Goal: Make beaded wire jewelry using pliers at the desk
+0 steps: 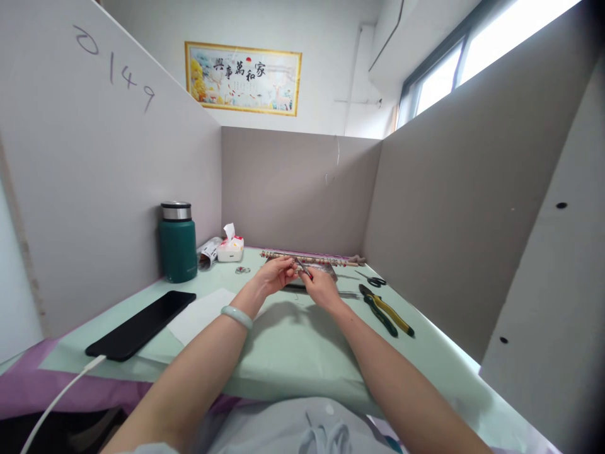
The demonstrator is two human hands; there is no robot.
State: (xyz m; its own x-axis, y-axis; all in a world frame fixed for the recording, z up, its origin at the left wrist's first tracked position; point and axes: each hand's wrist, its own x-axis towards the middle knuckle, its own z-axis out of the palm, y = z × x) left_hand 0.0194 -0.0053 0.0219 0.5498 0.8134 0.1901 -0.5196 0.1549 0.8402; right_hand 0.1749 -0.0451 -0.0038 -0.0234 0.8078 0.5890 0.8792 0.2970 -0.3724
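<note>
Over the middle of the table, my left hand is closed with its fingertips pinched on something too small to make out. Close beside it, my right hand grips small pliers, slim and dark with a bit of red at the handle. Their tip points up and left, reaching my left fingertips. Behind both hands lies a dark tray, partly hidden by them. Along its far side runs a rod strung with small reddish beads. A small beaded piece lies left of my left hand.
Yellow-and-green pliers and black scissors lie at the right. On the left are a black phone with a white cable, white paper, a green bottle and a tissue box. Grey partitions enclose the table.
</note>
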